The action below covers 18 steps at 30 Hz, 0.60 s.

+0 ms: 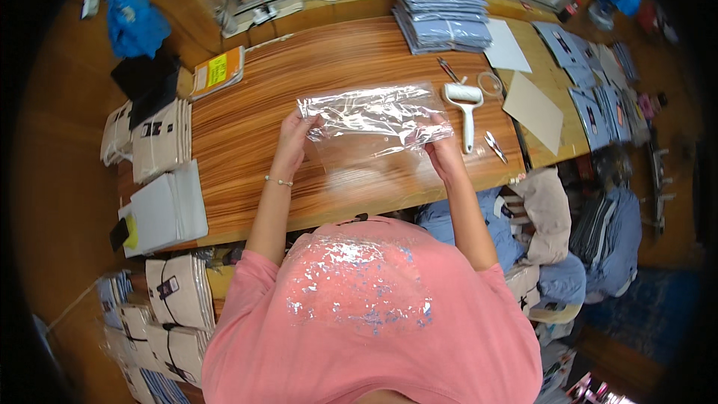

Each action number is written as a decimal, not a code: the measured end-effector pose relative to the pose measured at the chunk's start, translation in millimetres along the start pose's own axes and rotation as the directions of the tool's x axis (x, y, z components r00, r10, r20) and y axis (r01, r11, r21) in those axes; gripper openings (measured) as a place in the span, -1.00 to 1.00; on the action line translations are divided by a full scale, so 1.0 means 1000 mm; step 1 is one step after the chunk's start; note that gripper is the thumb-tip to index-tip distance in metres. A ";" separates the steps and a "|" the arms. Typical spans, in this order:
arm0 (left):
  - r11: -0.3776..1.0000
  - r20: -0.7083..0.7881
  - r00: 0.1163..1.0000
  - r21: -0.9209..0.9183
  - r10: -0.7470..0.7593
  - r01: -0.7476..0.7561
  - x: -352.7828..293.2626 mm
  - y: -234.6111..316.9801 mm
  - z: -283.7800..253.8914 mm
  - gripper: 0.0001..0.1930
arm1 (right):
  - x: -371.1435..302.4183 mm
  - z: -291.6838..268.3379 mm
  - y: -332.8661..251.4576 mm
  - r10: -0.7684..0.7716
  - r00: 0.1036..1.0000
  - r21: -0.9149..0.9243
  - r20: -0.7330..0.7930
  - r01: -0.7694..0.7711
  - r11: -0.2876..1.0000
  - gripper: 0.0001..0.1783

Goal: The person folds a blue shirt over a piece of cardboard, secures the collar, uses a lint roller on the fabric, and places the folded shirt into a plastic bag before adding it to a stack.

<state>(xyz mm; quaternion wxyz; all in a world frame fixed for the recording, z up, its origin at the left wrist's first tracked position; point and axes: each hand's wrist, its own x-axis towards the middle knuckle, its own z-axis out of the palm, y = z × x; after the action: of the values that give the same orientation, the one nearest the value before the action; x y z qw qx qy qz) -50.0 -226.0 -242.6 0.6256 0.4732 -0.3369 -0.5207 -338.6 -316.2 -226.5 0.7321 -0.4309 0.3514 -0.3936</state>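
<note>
A clear plastic bag [374, 116] stretches between my two hands above the wooden table [247, 135]. Its left end is gripped by my left hand [297, 133], which has a beaded bracelet at the wrist. My right hand [441, 146] grips the other end, with its fingers partly behind the shiny film. The bag looks flat, and nothing shows inside it. Just right of my right hand lie a white lint roller [467, 112] and a pair of small thread snips [495, 147].
Stacked bagged blue shirts [441, 11] stand at the far edge. Beige packed garments [161, 142] and white sheets [168, 206] lie at left. A beige card [532, 112] and bagged blue garments [591, 116] lie at right. Loose blue clothes [479, 221] hang below the table's near edge.
</note>
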 end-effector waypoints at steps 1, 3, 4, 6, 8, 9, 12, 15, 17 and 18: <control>1.000 -0.075 0.997 0.006 -0.003 0.003 -0.002 0.002 -0.001 -0.80 | 0.007 0.002 0.004 0.011 0.999 0.011 0.034 -0.012 1.000 -0.64; 1.000 -0.233 0.972 0.013 -0.020 0.024 -0.006 -0.001 0.007 -0.77 | 0.014 0.014 0.015 0.087 0.995 0.026 0.052 -0.088 0.996 -0.61; 0.999 -0.311 0.950 0.014 -0.027 0.033 -0.008 0.000 0.007 -0.75 | 0.011 0.019 0.018 0.119 0.986 -0.035 0.118 -0.116 0.993 -0.61; 0.989 -0.204 0.979 0.141 -0.009 0.039 -0.026 0.019 0.013 -0.65 | 0.006 0.022 0.012 0.174 0.959 -0.169 0.223 -0.138 0.976 -0.60; 0.977 -0.124 0.992 0.205 -0.029 0.054 -0.054 0.053 0.016 -0.61 | 0.000 0.034 -0.016 0.140 0.921 -0.110 0.365 -0.107 0.988 -0.56; 0.998 -0.143 0.989 0.061 -0.022 0.031 -0.059 0.058 0.011 -0.61 | 0.001 0.037 -0.021 0.100 0.933 -0.053 0.346 -0.087 0.995 -0.55; 0.993 -0.337 0.935 -0.078 -0.113 0.092 -0.028 0.005 -0.016 -0.49 | 0.042 0.032 0.003 0.141 0.961 -0.280 0.237 -0.071 0.957 -0.42; 0.951 -0.342 0.898 -0.233 -0.277 0.204 -0.038 -0.021 -0.021 -0.45 | 0.044 0.027 0.029 0.162 0.974 -0.425 0.156 -0.081 0.901 -0.33; 0.968 -0.395 0.900 -0.231 -0.184 0.096 -0.067 -0.013 -0.006 -0.46 | 0.034 0.036 0.015 0.145 0.963 -0.325 0.225 -0.067 0.943 -0.33; 0.984 -0.367 0.920 -0.158 -0.135 0.082 -0.074 -0.010 -0.007 -0.47 | 0.030 0.038 0.010 0.139 0.957 -0.278 0.255 -0.065 0.958 -0.33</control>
<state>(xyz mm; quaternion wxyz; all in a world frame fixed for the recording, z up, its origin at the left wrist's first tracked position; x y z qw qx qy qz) -63.5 -153.1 -248.9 0.6803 0.5372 -0.1468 -0.4766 -290.8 -325.7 -226.5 0.7282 -0.5566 0.3192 -0.2410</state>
